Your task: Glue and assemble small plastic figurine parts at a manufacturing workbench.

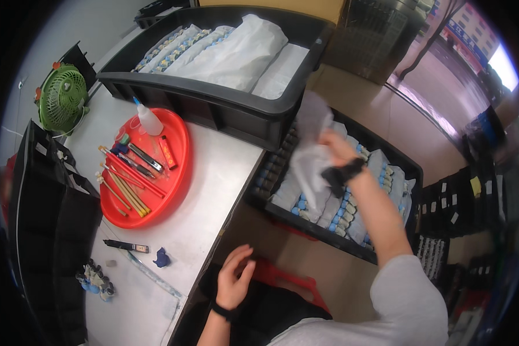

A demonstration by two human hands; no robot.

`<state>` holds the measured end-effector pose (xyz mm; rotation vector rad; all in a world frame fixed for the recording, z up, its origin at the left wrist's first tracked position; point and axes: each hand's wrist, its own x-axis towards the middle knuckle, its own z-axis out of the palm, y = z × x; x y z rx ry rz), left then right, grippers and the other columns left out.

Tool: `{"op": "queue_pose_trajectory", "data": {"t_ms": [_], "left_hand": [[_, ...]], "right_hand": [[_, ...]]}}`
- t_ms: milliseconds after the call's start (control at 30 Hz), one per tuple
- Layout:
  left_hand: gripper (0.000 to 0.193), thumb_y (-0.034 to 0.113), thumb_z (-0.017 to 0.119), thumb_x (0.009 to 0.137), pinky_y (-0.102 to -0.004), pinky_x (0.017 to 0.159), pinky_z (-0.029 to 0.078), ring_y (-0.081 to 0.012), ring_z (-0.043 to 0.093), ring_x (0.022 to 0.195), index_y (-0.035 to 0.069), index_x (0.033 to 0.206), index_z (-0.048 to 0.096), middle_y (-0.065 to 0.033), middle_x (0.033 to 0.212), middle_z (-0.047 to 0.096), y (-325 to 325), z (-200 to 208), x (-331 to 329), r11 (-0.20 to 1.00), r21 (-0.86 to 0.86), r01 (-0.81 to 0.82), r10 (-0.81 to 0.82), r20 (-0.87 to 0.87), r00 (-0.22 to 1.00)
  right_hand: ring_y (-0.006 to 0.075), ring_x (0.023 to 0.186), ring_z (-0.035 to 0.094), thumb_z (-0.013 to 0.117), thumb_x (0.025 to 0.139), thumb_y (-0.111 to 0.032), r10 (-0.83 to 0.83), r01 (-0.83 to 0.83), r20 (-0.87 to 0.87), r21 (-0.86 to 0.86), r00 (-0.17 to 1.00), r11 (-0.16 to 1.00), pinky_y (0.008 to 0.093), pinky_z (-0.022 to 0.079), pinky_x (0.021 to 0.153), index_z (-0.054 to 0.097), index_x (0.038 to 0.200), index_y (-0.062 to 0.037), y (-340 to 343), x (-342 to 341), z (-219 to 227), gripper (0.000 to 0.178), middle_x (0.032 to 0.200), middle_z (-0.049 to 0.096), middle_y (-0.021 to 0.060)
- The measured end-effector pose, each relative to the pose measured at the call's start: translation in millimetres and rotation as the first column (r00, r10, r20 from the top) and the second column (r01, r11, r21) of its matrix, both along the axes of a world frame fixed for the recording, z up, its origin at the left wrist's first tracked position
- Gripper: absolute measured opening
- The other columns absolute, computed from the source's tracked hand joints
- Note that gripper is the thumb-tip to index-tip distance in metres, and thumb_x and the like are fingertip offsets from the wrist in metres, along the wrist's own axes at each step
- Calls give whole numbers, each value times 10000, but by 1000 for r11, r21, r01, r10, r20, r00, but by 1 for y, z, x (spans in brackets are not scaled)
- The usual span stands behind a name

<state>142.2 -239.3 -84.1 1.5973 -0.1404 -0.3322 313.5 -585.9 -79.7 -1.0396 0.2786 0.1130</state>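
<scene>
My right hand [339,150] is shut on a thin white wrapping sheet [310,164], which hangs blurred over the lower black crate [323,232] to the right of the table. Inside that crate lie rows of small blue-and-cream figures [347,212], with white sheets between the rows. My left hand [234,278] holds nothing; its fingers are loosely bent and apart from the thumb, beside the table's right edge above my lap. Near it on the table are a small dark blue lump [162,258] and a black pen-like tool [127,246].
A large black crate [196,92] with wrapped rows of figures occupies the table's far end. A red round tray [181,193] holds brushes, a cutter and a white squeeze bottle [150,122]. Small figures [96,282] stand near left. A green fan [64,97] is beyond; a red stool [297,282] is below.
</scene>
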Motion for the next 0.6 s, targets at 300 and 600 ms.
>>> {"op": "queue_pose_trajectory", "data": {"t_ms": [300,600], "left_hand": [[155,-67,488,816,-320,690,491,-267,584,806,-86,956,551,-200,939,577,66,86,-72,720,272,-638,275,733,623],[235,29,509,836,-331,762,462,-274,556,886,-71,1049,511,-193,1014,552,75,67,-38,452,350,-820,415,731,541]], "right_hand": [[210,881,552,476,658,-17,-492,381,-130,-476,861,793,303,441,781,416,1181,32,-190,-276,-19,529,989,560,92],[129,780,555,525,760,11,-275,468,466,-881,841,-62,234,446,616,569,932,-69,-61,-134,55,195,883,571,53]]}}
